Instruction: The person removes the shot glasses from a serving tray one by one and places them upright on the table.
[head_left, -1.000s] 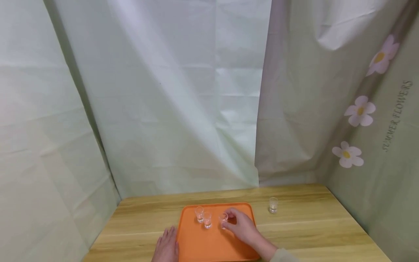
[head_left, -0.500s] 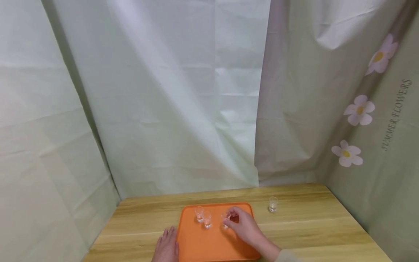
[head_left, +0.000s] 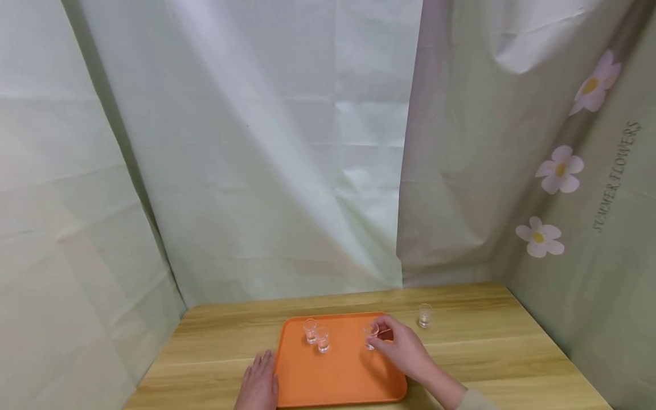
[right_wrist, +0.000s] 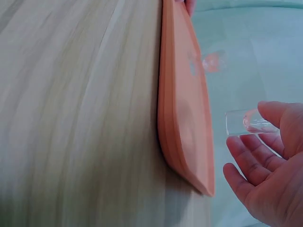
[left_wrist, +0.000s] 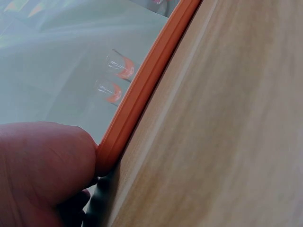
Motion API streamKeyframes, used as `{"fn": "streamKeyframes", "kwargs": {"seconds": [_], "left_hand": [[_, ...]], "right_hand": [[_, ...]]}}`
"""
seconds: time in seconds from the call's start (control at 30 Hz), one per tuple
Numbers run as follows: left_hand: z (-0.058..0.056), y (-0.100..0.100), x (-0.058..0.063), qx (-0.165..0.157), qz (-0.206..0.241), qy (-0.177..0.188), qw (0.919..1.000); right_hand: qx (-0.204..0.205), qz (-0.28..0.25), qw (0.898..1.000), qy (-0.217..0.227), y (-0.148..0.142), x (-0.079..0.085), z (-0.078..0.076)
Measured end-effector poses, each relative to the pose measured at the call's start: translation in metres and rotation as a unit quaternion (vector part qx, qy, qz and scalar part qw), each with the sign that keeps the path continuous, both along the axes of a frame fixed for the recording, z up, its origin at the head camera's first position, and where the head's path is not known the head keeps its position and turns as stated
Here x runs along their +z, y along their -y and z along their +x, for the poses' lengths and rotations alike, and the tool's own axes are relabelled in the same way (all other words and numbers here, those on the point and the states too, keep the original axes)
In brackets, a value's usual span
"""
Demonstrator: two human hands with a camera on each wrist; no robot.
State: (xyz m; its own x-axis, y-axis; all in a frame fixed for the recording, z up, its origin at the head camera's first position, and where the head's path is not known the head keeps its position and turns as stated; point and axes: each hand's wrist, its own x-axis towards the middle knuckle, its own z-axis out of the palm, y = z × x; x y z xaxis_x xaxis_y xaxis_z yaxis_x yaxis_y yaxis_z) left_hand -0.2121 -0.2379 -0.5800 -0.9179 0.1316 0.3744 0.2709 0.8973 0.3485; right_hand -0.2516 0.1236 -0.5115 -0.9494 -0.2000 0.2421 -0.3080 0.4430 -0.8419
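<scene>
My right hand (head_left: pixel 407 347) pinches a small clear shot glass (head_left: pixel 370 340) between thumb and fingers, over the right part of an orange tray (head_left: pixel 338 381). In the right wrist view that shot glass (right_wrist: pixel 236 124) shows beyond the tray's rim, with thumb and fingertips on its two sides. Two more shot glasses stand upright close together on the tray's left half, one farther back (head_left: pixel 310 333) and one slightly nearer (head_left: pixel 323 343). Against the tray's left side lies my left hand (head_left: pixel 258 382), fingers extended; in the left wrist view its thumb side touches the tray rim (left_wrist: pixel 142 80).
Another shot glass (head_left: pixel 425 316) stands on the wooden table (head_left: pixel 492 341), beyond the tray's back right corner. Pale green cloth (head_left: pixel 287 171) hangs behind the table and along both sides, with printed flowers on the right.
My right hand has shifted the pinched shot glass to the right, away from the two other glasses on the tray. My left hand stays at the tray's left side.
</scene>
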Motion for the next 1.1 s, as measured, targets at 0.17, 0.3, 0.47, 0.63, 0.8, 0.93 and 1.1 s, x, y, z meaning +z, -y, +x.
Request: {"fn": "streamKeyframes", "kwargs": {"seconds": [0.17, 0.3, 0.47, 0.63, 0.8, 0.93, 1.1], "left_hand": [[0.001, 0.0, 0.001, 0.002, 0.0, -0.004, 1.0], [0.001, 0.001, -0.001, 0.004, 0.002, -0.01, 0.9999], [0.001, 0.001, -0.001, 0.004, 0.004, -0.003, 1.0], [0.0, 0.001, 0.0, 0.004, 0.002, 0.007, 1.0], [0.0, 0.001, 0.001, 0.005, 0.003, 0.009, 0.9999], [0.0, 0.0, 0.001, 0.005, 0.007, 0.009, 0.9999], [0.0, -0.001, 0.002, 0.005, 0.012, 0.011, 0.9999]], "right_hand": [[-0.018, -0.002, 1.0, 0.001, -0.017, 0.003, 0.005], [-0.029, -0.004, 1.0, 0.006, -0.032, 0.004, 0.006], [-0.04, 0.003, 0.999, 0.007, -0.051, 0.006, 0.009], [-0.044, 0.003, 0.999, 0.007, -0.07, 0.008, 0.012], [-0.054, 0.005, 0.998, 0.004, -0.088, 0.011, 0.013], [-0.071, 0.008, 0.997, 0.012, -0.1, 0.015, 0.015], [-0.098, 0.024, 0.995, 0.02, -0.114, 0.02, 0.015]]}}
